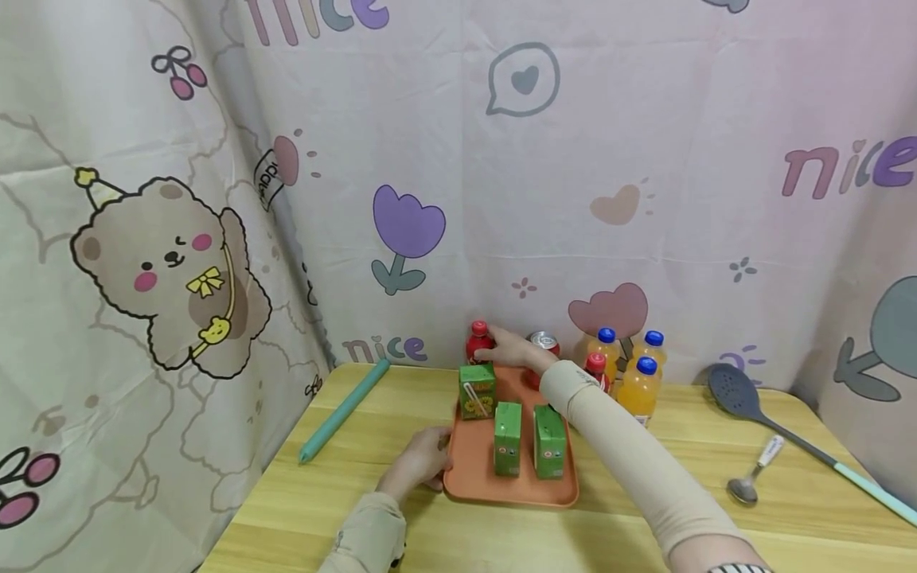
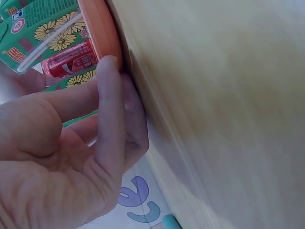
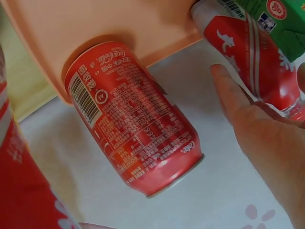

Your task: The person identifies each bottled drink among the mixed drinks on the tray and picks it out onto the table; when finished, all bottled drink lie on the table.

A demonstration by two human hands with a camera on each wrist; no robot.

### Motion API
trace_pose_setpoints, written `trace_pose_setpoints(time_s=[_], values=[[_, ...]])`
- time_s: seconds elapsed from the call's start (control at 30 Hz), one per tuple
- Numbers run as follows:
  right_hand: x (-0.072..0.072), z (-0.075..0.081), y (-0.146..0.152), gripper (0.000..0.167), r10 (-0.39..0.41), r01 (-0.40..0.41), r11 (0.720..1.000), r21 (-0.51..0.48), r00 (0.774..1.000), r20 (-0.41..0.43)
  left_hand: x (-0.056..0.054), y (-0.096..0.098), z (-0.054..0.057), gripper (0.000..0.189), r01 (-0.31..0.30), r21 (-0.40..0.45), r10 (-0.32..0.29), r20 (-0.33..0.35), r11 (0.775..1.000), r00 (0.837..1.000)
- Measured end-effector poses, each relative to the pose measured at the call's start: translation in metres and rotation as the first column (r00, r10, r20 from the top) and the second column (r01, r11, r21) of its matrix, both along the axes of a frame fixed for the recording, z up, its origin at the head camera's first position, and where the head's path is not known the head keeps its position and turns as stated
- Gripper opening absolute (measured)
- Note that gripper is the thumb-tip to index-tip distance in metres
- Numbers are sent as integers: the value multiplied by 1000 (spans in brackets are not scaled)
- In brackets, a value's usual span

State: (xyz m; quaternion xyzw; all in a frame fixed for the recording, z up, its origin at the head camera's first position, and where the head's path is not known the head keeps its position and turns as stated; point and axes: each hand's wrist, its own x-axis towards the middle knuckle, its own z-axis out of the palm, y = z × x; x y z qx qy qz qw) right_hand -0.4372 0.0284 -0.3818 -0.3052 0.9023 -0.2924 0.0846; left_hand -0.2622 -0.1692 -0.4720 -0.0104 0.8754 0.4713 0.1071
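Note:
At the near left side of an orange tray [image 1: 473,481], my left hand [image 1: 423,458] grips the rim with curled fingers. My right hand [image 1: 512,350] reaches to the tray's far left corner, its thumb and fingers around the upper part of a red-capped bottle [image 1: 478,344]. In the right wrist view that red bottle [image 3: 248,52] stands with its base at the tray's edge. Beside it on the tray is a cola can [image 3: 131,114], partly behind my right forearm in the head view. Three green drink cartons [image 1: 476,390] stand on the tray, one with a straw on its side.
Right of the tray are a second red-capped bottle [image 1: 596,368] and several orange juice bottles [image 1: 637,390] with blue caps. Farther right lie a slotted ladle [image 1: 759,410] and a spoon [image 1: 745,487]. A teal stick [image 1: 344,410] lies at left. A patterned curtain [image 1: 458,159] hangs behind.

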Motion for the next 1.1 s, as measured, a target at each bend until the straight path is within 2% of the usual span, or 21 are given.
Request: trace_pose_setpoints(time_s=[0.1,0.3,0.5,0.8,0.97,1.1], values=[[0,1,1,75,7,-7,1000,11,1000,-3,2,0,-1,70,2,9,-2,5,1000,1000],[1,1,3,75,8,-8,1000,12,1000,-21,4,2,0,71,-2,16,2,7,1000,1000],[-2,-3,3,75,-41,42,999,10,997,-70,5,3,1,69,-2,14,2,5,1000,1000],[-10,-7,2,65,-115,120,992,47,989,-90,4,3,1,69,-5,13,5,3,1000,1000],[-9,-6,7,67,-140,142,990,18,986,-91,2,2,-1,68,-3,6,3,11,1000,1000],[-5,0,8,65,-149,145,989,-41,984,-95,0,0,0,68,-12,0,12,12,1000,1000]])
